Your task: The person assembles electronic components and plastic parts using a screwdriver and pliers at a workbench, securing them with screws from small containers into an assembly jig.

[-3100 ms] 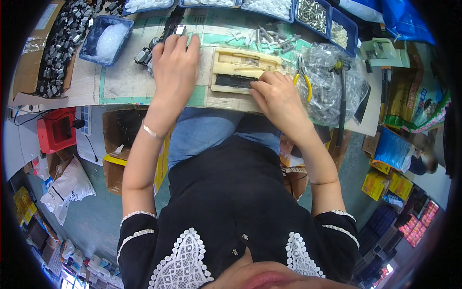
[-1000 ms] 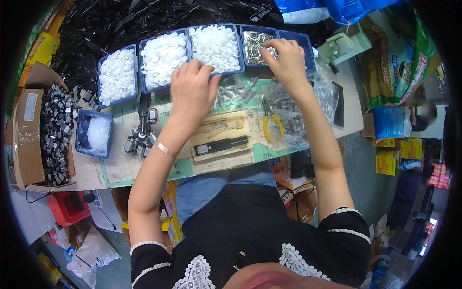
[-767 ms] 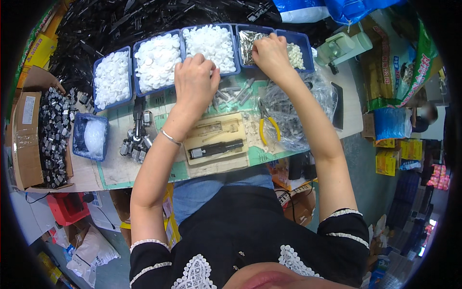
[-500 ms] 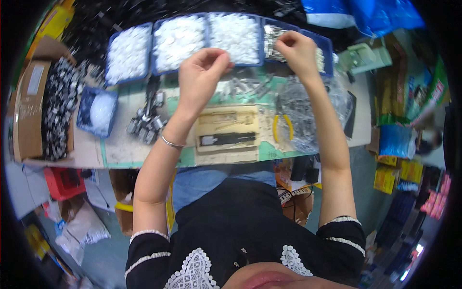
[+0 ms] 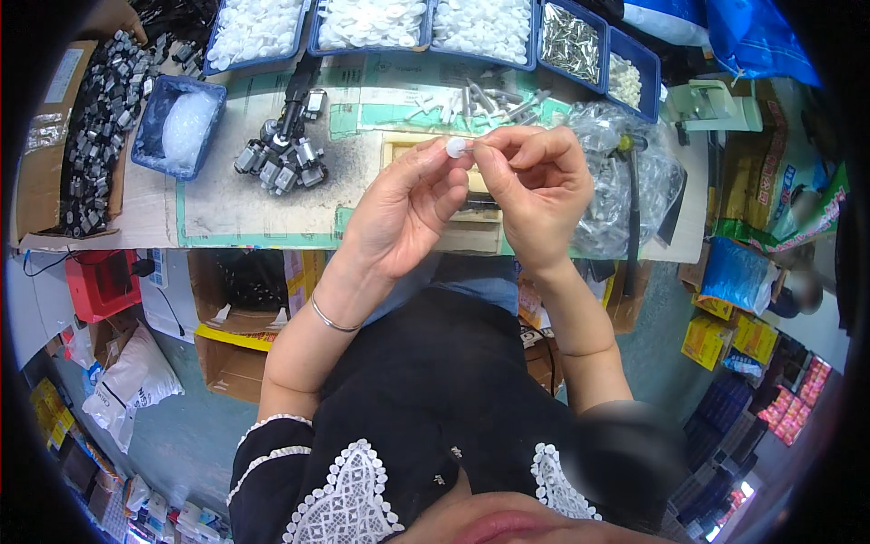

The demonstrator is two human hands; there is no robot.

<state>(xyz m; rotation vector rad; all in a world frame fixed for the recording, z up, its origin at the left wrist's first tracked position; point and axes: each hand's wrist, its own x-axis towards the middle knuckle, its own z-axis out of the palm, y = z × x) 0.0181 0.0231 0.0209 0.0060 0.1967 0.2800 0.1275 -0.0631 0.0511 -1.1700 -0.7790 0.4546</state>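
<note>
My left hand (image 5: pixel 399 208) pinches a small white round plastic piece (image 5: pixel 456 147) between thumb and forefinger, its other fingers curled. Against it, my right hand (image 5: pixel 544 186) holds a thin metal pin (image 5: pixel 469 150) between thumb and forefinger. The pin's tip meets the white piece; whether it is inside cannot be made out. Both hands are over a cream-coloured fixture (image 5: pixel 478 238), which they largely hide. Beyond them lie loose translucent sticks (image 5: pixel 489 102). Blue bins at the back hold white plastic pieces (image 5: pixel 480 25) and metal pins (image 5: pixel 571 43).
Metal connectors on black straps (image 5: pixel 281 159) lie left of the hands. Further left are a blue bin with a clear bag (image 5: pixel 192 131) and a carton of metal parts (image 5: pixel 91 136). Crumpled plastic (image 5: pixel 616 208) lies at right. Another person's hand (image 5: pixel 122 20) shows at the far left.
My right hand has come away from the metal pin bin, and my left from before the white pieces. They have met over the fixture. The view has shifted, bringing the table higher.
</note>
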